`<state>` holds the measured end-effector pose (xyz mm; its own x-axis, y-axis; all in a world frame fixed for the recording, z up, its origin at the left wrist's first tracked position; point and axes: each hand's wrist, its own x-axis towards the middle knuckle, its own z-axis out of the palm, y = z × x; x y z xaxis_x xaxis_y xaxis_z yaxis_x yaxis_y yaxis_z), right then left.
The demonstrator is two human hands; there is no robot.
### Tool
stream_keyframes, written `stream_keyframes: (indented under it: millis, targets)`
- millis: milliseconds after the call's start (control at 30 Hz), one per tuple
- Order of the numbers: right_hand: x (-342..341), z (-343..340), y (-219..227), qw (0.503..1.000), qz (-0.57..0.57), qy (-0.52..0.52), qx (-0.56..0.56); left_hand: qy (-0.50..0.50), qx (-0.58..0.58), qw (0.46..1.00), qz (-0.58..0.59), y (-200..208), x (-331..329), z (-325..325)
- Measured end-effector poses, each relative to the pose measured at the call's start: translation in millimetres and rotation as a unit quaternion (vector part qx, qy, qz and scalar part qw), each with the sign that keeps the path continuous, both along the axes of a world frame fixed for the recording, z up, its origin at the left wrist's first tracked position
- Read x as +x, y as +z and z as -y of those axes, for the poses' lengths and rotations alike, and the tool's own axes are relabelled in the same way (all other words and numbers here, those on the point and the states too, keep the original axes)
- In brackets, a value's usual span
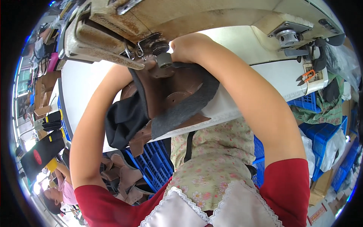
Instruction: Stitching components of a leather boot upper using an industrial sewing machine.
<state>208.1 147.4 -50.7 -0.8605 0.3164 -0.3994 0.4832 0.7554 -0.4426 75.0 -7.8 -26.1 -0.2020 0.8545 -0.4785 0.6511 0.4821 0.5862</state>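
A brown leather shoe upper [157, 100] with small punched holes stands bent under the sewing machine's head. Along its edge runs a grey felt-like strip [185, 108], and black lining fabric [128, 119] hangs at its left. My left hand [128, 72] reaches round the upper's left side; a fingertip seems to press on the leather beside the machine's grey roller [164, 60]. Behind the roller, my right hand [186, 48] curves over the upper's far edge. Its fingers are hidden by the machine. Most of the left hand's fingers are hidden too.
The sewing machine's arm [211, 13] spans the top, above a white table [264, 79]. Orange-handled thread snips [308, 76] lie at the right. Below the table, a blue crate [153, 162] stands beside several brown leather pieces [128, 178]. Another person [55, 196] is at far left.
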Motion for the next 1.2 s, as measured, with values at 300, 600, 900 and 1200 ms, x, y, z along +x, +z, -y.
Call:
stream_keyframes:
  millis: [300,600,900,1200]
  targets:
    - [-3,-1,-15,1.000,0.004,-0.019,0.008,-0.052,-0.053,0.995,-0.071,19,-1,0]
    - [11,20,-24,0.987,-0.126,-0.069,0.069,-0.018,0.011,0.997,-0.074,-5,0,11]
    - [15,13,-20,0.987,-0.128,-0.061,0.071,0.011,0.116,0.990,-0.078,-10,4,14]
    - [20,19,-18,0.983,-0.139,-0.065,0.102,-0.020,0.115,0.988,-0.105,-10,-10,7]
